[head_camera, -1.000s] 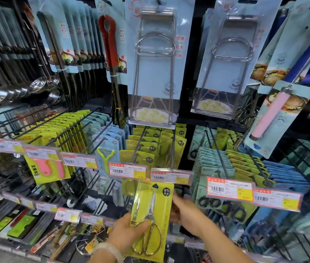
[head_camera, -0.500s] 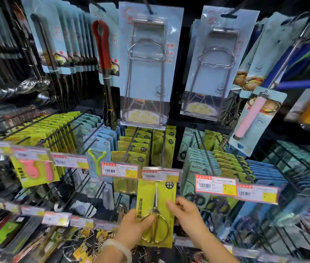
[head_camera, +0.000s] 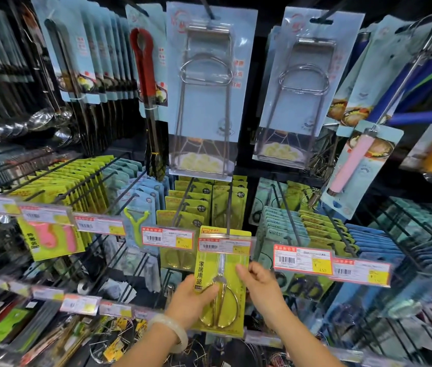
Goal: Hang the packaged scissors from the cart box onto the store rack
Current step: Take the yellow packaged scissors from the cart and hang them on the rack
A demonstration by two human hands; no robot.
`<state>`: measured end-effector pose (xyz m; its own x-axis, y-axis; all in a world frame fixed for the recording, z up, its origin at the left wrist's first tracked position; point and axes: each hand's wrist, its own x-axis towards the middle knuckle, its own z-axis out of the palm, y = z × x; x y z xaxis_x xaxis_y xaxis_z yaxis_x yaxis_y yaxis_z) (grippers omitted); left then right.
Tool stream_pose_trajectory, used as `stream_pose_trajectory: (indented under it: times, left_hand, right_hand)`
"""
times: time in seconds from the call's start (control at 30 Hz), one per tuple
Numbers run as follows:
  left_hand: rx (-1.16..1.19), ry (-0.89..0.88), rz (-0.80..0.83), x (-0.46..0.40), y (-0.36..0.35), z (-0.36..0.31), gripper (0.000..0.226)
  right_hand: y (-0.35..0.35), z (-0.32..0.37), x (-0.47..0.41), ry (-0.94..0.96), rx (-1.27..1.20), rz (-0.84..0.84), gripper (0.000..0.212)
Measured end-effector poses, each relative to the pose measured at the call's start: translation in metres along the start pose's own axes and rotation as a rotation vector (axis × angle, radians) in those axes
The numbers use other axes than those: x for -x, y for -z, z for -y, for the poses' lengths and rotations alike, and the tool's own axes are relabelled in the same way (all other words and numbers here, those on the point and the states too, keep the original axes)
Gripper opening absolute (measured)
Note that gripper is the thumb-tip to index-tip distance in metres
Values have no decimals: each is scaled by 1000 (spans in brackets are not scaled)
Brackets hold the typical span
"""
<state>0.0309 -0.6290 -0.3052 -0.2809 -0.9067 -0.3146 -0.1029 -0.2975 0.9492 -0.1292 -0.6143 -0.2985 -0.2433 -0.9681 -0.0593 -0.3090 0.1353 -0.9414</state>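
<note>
Nearest the camera, the left hand, a pale bangle on its wrist, grips the left edge of the scissors pack with the thumb laid over its front near the gold handles. The right hand meets the pack's right edge, its fingers loosely curled there; whether they pinch the card or only steady it cannot be told. The pack is upright at the front of a rack hook, its top hidden behind the price tag, so whether the hang hole is already on the wire cannot be seen. Behind it on the same hook hang more yellow-green packs, with a second row just to the left. Further up hang large blister cards of wire dish lifters. The main risk is letting go before the hole is truly threaded: the tag blocks the view of the hook tip, and a card merely wedged behind it would drop onto the lower shelf. Pushing hard could also tilt the tag holder or bend the card, and with the neighbouring hooks so near, the pack could end up on the wrong one.
</note>
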Motion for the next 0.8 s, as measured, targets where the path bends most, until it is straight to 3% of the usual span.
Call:
stream_pose_trajectory:
  times: [0.13,0.23,0.37,0.8]
  left_hand:
    - [-44,17,12,-2,-2,3,53]
    - [-7,-2,-15,-5,-3,-3,94]
    - [32,30,-61,-14,-6,-3,85]
    - [26,43,-86,-26,-5,13,90]
  right_hand:
    - [1,-3,0,1,-4,14,36]
    - [2,0,-5,-1,2,6,36]
    - [3,3,-13,-7,15,13,37]
    - [0,-26,-23,35,77,45,32]
